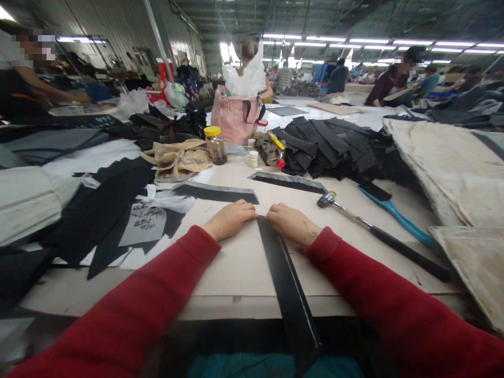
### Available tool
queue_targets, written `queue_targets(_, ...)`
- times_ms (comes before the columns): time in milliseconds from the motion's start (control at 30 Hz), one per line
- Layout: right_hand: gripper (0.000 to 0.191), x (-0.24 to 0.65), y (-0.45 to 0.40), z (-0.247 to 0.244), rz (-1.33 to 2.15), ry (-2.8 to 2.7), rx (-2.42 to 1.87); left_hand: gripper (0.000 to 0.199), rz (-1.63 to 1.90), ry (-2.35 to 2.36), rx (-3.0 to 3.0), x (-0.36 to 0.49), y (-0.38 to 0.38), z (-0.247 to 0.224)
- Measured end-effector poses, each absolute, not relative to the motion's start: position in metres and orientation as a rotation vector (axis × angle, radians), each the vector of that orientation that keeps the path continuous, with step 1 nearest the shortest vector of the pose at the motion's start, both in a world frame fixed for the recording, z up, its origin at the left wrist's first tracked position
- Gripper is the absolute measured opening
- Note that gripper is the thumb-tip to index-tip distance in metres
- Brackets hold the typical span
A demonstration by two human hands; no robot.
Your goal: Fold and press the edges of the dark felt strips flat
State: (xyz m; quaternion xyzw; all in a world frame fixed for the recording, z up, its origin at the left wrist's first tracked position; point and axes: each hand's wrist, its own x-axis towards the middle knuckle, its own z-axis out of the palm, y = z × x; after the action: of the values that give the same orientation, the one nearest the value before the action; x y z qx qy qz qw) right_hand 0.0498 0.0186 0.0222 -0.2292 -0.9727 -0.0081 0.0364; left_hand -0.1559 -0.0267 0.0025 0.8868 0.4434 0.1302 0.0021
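A long black strip of material [281, 273] with a pale line along one edge runs from the board toward me and hangs over the table's front edge. At its far end, my right hand [291, 223] is closed, with curled fingers gripping the strip's edge. My left hand [232, 218] is closed too, its fingertips pinching at the strip's far left corner; the fingertips are partly hidden. Just beyond my hands lie two shorter black pieces with grey edges, a left piece [220, 194] and a right piece [287, 182].
To the right lie a hammer [354, 220] and a blue-handled brush [397, 212]. Behind stand a yellow-lidded jar [215, 146], a small white bottle [253, 159] and a pink bag [236, 118]. Black pieces are piled at the back right [326, 142] and left. Other people work farther off.
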Motion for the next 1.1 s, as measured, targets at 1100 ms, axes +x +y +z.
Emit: queue_targets(1100, 0.021, 0.077, 0.038, 0.003, 0.780, -2.492, -0.784, 0.026, 0.507, 1.595, 2.599, -0.113, -0.034, 0.003)
